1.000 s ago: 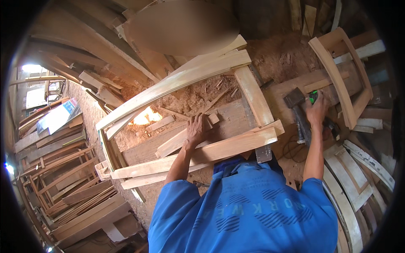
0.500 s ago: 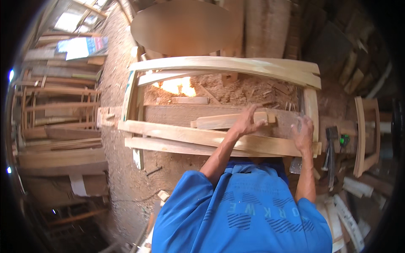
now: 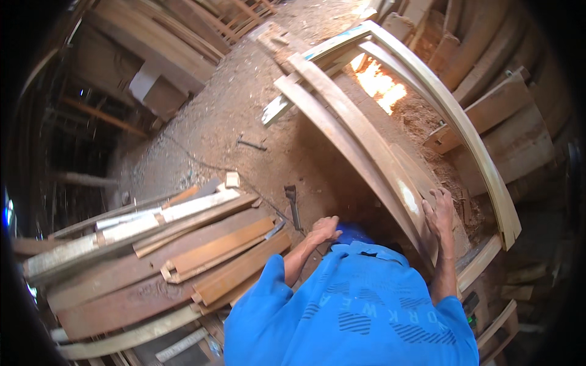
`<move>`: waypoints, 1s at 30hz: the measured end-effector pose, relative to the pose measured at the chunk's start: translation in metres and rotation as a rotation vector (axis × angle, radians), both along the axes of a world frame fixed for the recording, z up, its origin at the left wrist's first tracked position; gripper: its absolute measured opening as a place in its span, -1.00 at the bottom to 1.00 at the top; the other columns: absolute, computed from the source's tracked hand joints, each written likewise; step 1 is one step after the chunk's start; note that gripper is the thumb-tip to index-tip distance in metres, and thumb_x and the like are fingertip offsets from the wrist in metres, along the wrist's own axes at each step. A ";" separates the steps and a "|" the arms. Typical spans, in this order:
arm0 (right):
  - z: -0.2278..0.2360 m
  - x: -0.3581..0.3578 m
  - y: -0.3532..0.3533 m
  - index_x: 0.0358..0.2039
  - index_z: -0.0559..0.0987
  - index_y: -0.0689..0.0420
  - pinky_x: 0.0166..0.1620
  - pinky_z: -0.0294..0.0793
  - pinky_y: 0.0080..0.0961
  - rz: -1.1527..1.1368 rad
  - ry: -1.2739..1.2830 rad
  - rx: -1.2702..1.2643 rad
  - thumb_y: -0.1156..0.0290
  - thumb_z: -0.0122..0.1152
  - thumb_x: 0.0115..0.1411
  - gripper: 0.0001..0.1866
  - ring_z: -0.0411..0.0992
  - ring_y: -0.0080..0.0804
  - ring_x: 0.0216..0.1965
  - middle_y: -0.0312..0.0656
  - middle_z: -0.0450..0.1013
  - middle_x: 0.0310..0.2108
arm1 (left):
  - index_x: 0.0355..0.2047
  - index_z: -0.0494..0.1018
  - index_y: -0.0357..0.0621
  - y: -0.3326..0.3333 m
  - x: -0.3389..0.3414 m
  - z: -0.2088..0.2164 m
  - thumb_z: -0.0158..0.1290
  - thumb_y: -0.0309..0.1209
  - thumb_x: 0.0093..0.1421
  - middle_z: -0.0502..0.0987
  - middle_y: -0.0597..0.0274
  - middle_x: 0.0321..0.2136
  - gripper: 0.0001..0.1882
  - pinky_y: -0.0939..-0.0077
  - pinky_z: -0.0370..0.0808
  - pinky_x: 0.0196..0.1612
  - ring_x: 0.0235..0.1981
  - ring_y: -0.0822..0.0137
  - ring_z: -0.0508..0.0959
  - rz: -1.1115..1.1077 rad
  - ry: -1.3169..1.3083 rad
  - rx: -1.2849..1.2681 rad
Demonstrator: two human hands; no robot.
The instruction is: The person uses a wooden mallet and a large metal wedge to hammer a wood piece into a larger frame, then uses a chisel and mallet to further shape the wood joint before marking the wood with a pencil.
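A pale wooden frame with curved long rails (image 3: 448, 97) lies across a plank bench, tilted from far left to near right in view. My right hand (image 3: 438, 211) is at the near end of its two close-set rails (image 3: 366, 137), fingers slightly apart, with no tool in it. Lower and to the left, my left hand (image 3: 325, 229) is beside my blue-clad leg, fingers curled in and nothing visible in them. A hammer-like tool (image 3: 293, 207) stands or lies on the ground just beyond the left hand.
Stacked boards (image 3: 159, 268) fill the near left. A dark metal bar (image 3: 251, 144) and a cord lie on the dusty ground. Wood shavings (image 3: 421, 131) are heaped beyond the bench, and more planks (image 3: 506, 122) lean at the far right. A smaller wooden frame (image 3: 497, 323) is at lower right.
My view has swung left, so the frame now slants to the right. My left hand has left the space over the frame and come down beside my leg. My right hand remains by the near rails.
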State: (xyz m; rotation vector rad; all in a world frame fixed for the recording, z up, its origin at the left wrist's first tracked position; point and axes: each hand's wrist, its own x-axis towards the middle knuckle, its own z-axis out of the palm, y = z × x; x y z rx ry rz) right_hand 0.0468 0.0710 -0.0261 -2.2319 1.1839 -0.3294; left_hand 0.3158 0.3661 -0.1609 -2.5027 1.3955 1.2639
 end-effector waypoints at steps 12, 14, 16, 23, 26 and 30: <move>0.009 0.075 0.063 0.00 0.54 0.25 0.09 0.43 -0.09 0.261 -0.243 -0.157 0.43 0.33 0.15 -0.60 0.45 0.16 0.00 0.18 0.47 -0.07 | -0.12 0.57 -0.16 0.120 -0.019 -0.084 0.09 -0.31 0.16 0.65 -0.05 -0.23 -0.69 0.18 0.56 -0.12 -0.19 0.06 0.65 0.757 0.384 0.037; 0.007 0.086 0.105 -0.09 0.58 0.19 -0.08 0.52 -0.14 0.531 -0.331 0.069 0.50 0.32 0.14 -0.70 0.52 0.06 -0.14 0.03 0.55 -0.22 | -0.12 0.57 -0.16 0.129 -0.001 -0.099 0.08 -0.36 0.14 0.64 0.06 -0.35 -0.70 0.30 0.57 -0.33 -0.41 0.26 0.63 1.011 0.377 0.014; -0.038 0.085 0.140 -0.08 0.61 0.18 0.04 0.49 -0.08 0.617 -0.014 0.455 0.35 0.29 0.21 -0.71 0.51 0.07 -0.07 0.03 0.57 -0.16 | -0.07 0.54 -0.17 0.130 0.023 -0.112 0.09 -0.35 0.15 0.64 0.04 -0.34 -0.66 0.32 0.57 -0.32 -0.41 0.26 0.64 1.021 0.315 0.055; -0.239 0.039 0.186 0.42 0.18 0.17 0.33 0.29 -0.09 0.283 1.018 0.759 0.16 0.19 0.33 -0.25 0.33 0.15 0.28 0.25 0.35 0.25 | 0.10 0.42 -0.30 0.180 0.095 -0.273 0.16 -0.23 0.18 0.60 -0.23 -0.11 -0.45 0.15 0.54 -0.01 -0.05 -0.06 0.62 1.115 0.198 0.113; -0.295 0.015 0.198 0.42 0.16 0.22 0.43 0.12 -0.10 0.227 0.786 0.756 0.19 0.15 0.35 -0.27 0.11 0.22 0.41 0.27 0.18 0.37 | 0.15 0.41 -0.42 0.210 0.111 -0.348 0.21 -0.22 0.17 0.57 -0.39 -0.02 -0.36 0.11 0.50 0.10 0.09 -0.14 0.59 1.204 -0.042 0.127; -0.324 0.033 0.211 0.38 0.25 0.21 0.41 0.11 -0.03 0.221 0.835 0.565 0.20 0.19 0.30 -0.29 0.12 0.28 0.39 0.24 0.16 0.38 | 0.13 0.40 -0.49 0.204 0.141 -0.424 0.25 -0.21 0.14 0.57 -0.43 -0.03 -0.32 0.09 0.49 0.12 0.08 -0.20 0.58 1.128 -0.057 0.132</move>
